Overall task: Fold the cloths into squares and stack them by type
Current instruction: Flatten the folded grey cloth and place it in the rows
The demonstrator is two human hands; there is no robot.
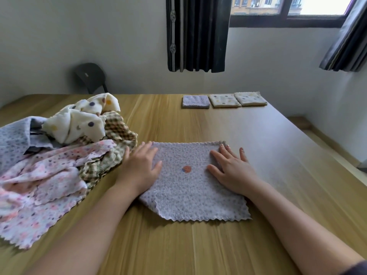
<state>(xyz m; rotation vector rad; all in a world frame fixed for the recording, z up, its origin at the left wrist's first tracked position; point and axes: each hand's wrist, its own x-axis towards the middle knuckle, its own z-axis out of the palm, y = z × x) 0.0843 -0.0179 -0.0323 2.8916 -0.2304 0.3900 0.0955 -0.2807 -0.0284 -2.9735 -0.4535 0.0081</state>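
As head view shows, lavender cloth (190,187) lies spread near centre of bench (178,245); left hand (141,167), right hand (232,171) rest flat on its sides, apart, fingers straight, likely smoothing before fold. Unfolded heap (49,165) left; folded stacks (225,100) far right.

Wooden table (198,120), light grain, boards running away from the viewer. Dark plastic chair (90,77) behind the table's far left edge, close to the wall (79,36), pale grey. Black striped curtain (196,34) hanging just left of the window (288,20), dark-framed, upper right. Second curtain (345,40), grey, gathered at far right. Yellowish building (256,4) beyond the glass. Wood-tone floor (317,135) right of the table.
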